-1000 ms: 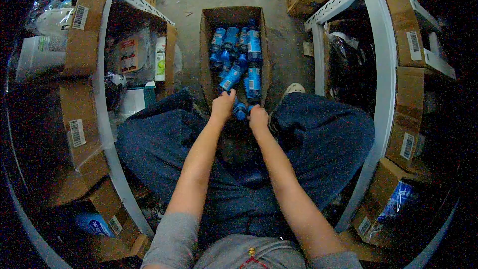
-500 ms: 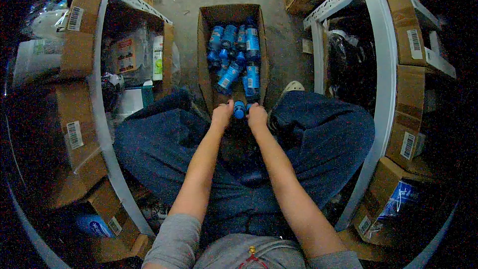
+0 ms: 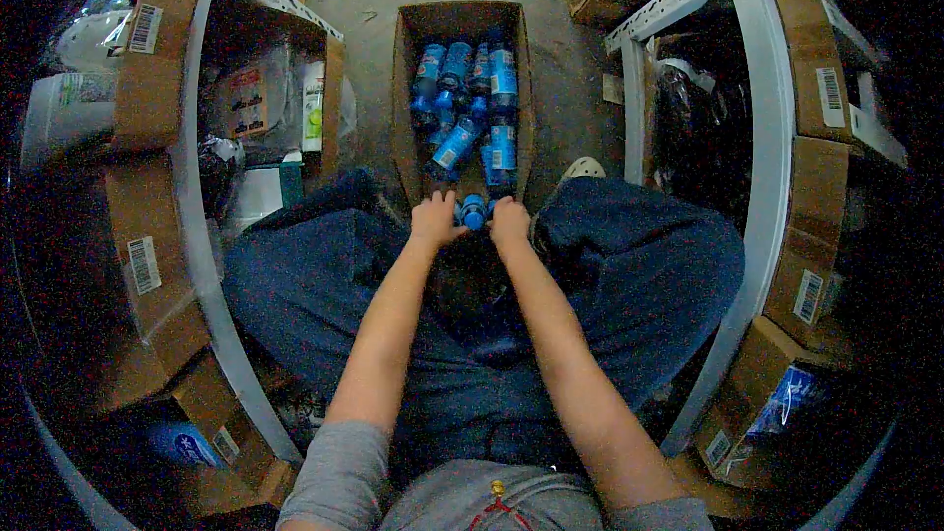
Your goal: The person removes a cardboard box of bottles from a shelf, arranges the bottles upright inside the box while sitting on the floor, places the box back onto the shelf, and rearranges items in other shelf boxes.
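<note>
Blue-labelled bottles (image 3: 454,61) were held in an open cardboard carton (image 3: 460,18), packed side by side at its far end and laid more loosely toward its near end. One slanted bottle (image 3: 453,145) was seen near the middle of the carton, its label turned up, while another labelled bottle (image 3: 502,146) was lined up along the carton's right side. At the carton's near end, a blue-capped bottle (image 3: 474,211) was flanked by both hands, its cap pointed toward the person. The left hand (image 3: 433,218) was placed at the near left corner of the carton, its fingers parted and its thumb reached toward that cap; whether anything was gripped by it could not be told. The right hand (image 3: 508,222) was set at the near right corner of the carton, its fingers curled beside a small blue part, but whether that part was grasped was hidden. The carton was flanked by the person's legs in blue trousers (image 3: 305,275), and a pale shoe (image 3: 587,168) was seen just right of it. Shelving with a white upright (image 3: 772,157) was placed farther right of the carton, and a white-and-green package (image 3: 313,108) was shelved to its left.
</note>
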### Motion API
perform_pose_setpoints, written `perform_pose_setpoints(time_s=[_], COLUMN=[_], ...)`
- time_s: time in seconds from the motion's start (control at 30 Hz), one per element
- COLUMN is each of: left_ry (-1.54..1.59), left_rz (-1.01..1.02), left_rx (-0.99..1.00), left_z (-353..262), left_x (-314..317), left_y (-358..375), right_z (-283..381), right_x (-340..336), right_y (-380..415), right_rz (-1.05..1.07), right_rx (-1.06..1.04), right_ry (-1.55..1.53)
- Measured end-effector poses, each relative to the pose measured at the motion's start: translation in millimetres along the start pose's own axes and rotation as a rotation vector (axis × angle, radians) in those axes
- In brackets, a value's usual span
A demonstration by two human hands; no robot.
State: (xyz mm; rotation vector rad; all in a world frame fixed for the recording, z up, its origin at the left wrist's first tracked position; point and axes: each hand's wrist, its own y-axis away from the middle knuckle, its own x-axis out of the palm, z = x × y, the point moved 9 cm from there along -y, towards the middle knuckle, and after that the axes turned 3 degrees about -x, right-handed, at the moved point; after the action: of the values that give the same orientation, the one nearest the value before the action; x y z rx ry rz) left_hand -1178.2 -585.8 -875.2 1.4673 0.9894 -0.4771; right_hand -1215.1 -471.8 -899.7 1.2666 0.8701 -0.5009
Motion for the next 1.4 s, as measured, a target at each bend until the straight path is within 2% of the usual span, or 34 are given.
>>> perform_pose_setpoints(time_s=[0.03,0.1,0.2,0.27,0.33,0.47,0.6,0.73,0.87,0.93,1.07,1.23,1.33,1.4], left_ry=[-0.001,0.102,0.264,0.279,0.356,0.555,0.353,0.376,0.335,0.268,0.301,0.278,0.266,0.25], left_rz=[-0.001,-0.214,-0.288,-0.228,-0.455,-0.58,-0.517,-0.426,-0.382,-0.52,-0.551,-0.463,-0.418,-0.399], left_rx=[0.0,0.296,0.234,0.214,0.174,-0.007,-0.049,-0.185,-0.228,-0.283,-0.376,-0.308,-0.264,-0.245], left_z=[4,-10,5,3,9,25,22,33,26,19,19,9,10,11], left_x=[1,-18,-29,-33,-52,-59,-58,-43,-35,-55,-60,-59,-57,-58], left_y=[-2,3,1,-1,-2,-31,-63,-94,-114,-107,-119,-141,-154,-151], right_z=[-1,-5,-8,-9,-10,-16,-22,-19,-18,-24,-22,-21,-19,-21], right_x=[0,1,-4,5,5,6,2,-11,-10,-16,-14,-13,-11,-9], right_y=[0,1,13,9,8,1,-1,1,0,1,-16,-21,-21,-22], right_rz=[-0.001,0.029,0.019,-0.043,-0.101,-0.173,-0.212,-0.157,-0.103,-0.112,-0.101,-0.044,-0.075,-0.074], right_rx=[0.0,0.027,0.079,0.045,0.01,0.04,0.091,0.063,0.039,0.02,0.017,-0.002,0.003,0.016], right_ry=[-0.001,-0.065,-0.06,-0.069,-0.08,-0.071,-0.086,-0.068,-0.061,-0.108,-0.085,-0.154,-0.028,-0.092])
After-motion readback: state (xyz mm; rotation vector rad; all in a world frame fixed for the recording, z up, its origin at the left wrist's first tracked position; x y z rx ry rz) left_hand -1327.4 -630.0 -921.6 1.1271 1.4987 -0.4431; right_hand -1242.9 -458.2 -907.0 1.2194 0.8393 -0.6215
